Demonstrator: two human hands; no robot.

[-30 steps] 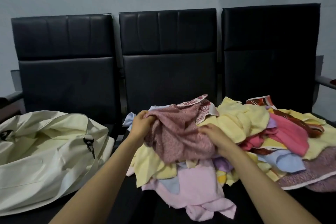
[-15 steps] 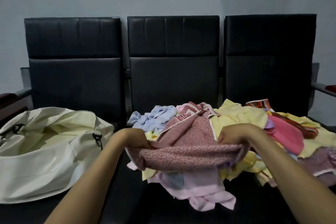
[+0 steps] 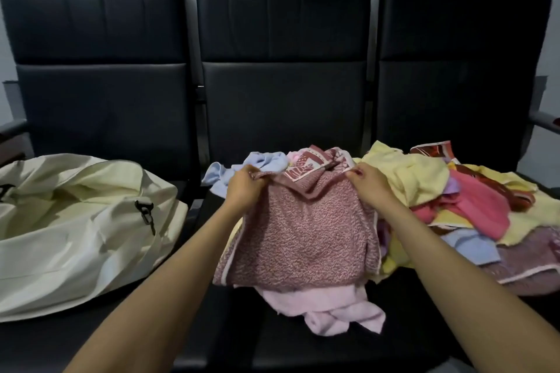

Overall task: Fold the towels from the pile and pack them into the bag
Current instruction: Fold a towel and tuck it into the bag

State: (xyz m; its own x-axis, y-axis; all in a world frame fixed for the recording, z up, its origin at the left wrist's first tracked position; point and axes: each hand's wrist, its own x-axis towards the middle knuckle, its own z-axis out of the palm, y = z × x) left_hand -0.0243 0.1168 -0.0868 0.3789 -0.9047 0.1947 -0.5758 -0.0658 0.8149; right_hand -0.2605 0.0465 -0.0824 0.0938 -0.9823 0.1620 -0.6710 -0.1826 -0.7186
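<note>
A speckled dusty-pink towel (image 3: 303, 233) lies spread on top of the pile in front of me. My left hand (image 3: 245, 188) pinches its far left corner and my right hand (image 3: 368, 183) pinches its far right corner. The pile of towels (image 3: 454, 209) in yellow, pink, blue and purple covers the middle and right seats. A pale pink towel (image 3: 327, 309) hangs out from under the held one. The cream fabric bag (image 3: 75, 230) lies open on the left seat, with a black clip (image 3: 145, 212) on its side.
A row of three black padded seats (image 3: 281, 85) carries everything, with tall backrests behind. Metal armrests (image 3: 545, 118) stick out at both ends. Dark seat surface (image 3: 212, 327) shows between the bag and the pile, near me.
The pink towel was bunched, then drawn toward me as a folded roll. Now my hands have carried its edge away from me, so the towel lies flat over the pile.
</note>
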